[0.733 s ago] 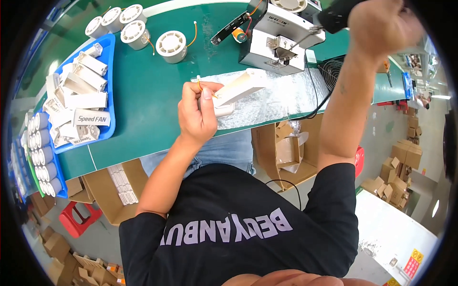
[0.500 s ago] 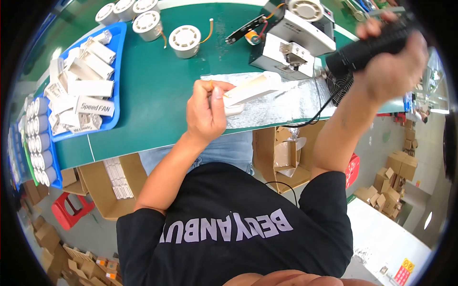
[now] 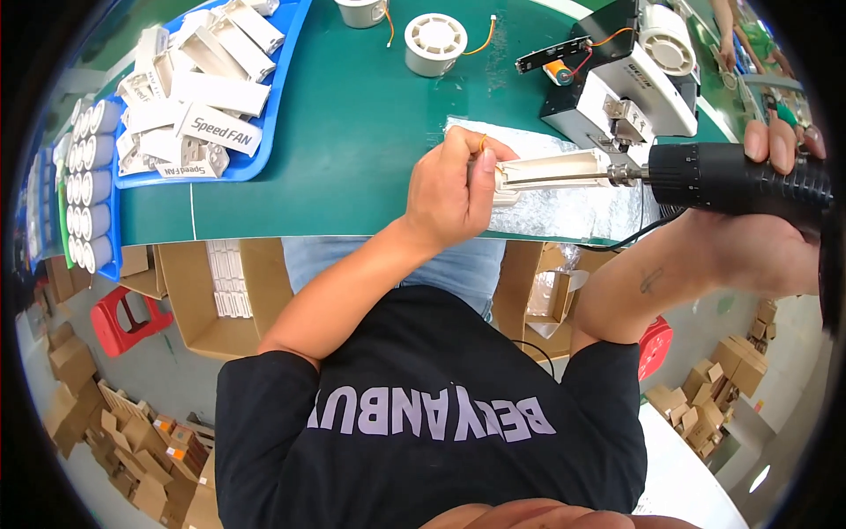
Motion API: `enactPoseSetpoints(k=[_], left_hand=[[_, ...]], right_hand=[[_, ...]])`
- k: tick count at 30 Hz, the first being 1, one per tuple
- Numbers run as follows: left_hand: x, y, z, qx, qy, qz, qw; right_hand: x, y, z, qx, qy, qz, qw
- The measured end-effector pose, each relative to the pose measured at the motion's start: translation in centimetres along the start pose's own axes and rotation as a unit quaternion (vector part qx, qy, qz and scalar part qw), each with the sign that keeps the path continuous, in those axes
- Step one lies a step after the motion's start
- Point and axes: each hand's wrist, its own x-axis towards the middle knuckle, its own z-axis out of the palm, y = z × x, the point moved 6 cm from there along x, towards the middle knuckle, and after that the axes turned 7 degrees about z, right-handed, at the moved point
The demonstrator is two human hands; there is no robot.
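My left hand (image 3: 454, 187) is closed around one end of a long white plastic housing (image 3: 573, 163), with a short orange wire showing by the fingers. My right hand (image 3: 765, 238) grips a black electric screwdriver (image 3: 701, 172), held almost level. Its long thin bit runs inside the housing's hollow channel toward my left fingers. The tip sits close to my left thumb, and I cannot make out a screw there. Beneath the housing lies a silvery sheet (image 3: 608, 207) on the green table.
At the left, a blue tray (image 3: 286, 79) holds several white plastic housings. A round white slotted unit (image 3: 435, 44) with an orange lead stands at the back. Behind the silvery sheet is a boxy machine (image 3: 586, 115). Open cardboard boxes (image 3: 189, 309) sit below the table's front edge.
The screwdriver has come down from the upper right and levelled out, and its bit now lies along the inside of the housing. The whole view has shifted, too.
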Motion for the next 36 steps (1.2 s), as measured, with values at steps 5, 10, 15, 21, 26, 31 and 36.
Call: enactPoseSetpoints(k=[5,10,15,21,26,31,36], left_hand=[[-0.1,-0.1,-0.3,-0.03,0.053,-0.016,0.998],[0.2,0.1,-0.1,-0.027,0.056,-0.005,0.998],[0.2,0.1,-0.1,-0.022,0.055,-0.019,0.998],[0.3,-0.1,-0.7,-0.016,0.037,-0.029,0.999],[0.2,-0.2,-0.3,-0.033,0.024,-0.046,0.998],[0.5,0.1,-0.2,-0.041,0.022,-0.032,0.998],[0.5,0.1,-0.6,-0.042,0.027,-0.052,0.997]], right_hand=[[-0.5,2.1,-0.9,0.082,-0.031,0.06,0.994],[-1.0,1.6,0.4,0.238,-0.145,0.03,0.96],[-2.2,-0.1,-0.3,0.02,0.015,0.012,1.0],[-1.2,-4.4,-3.5,0.143,0.08,0.014,0.986],[0.5,-4.7,-4.8,0.11,0.134,-0.023,0.985],[3.7,-1.2,-3.5,-0.354,0.142,-0.175,0.908],[2.3,-0.1,-3.3,-0.333,0.145,-0.135,0.922]])
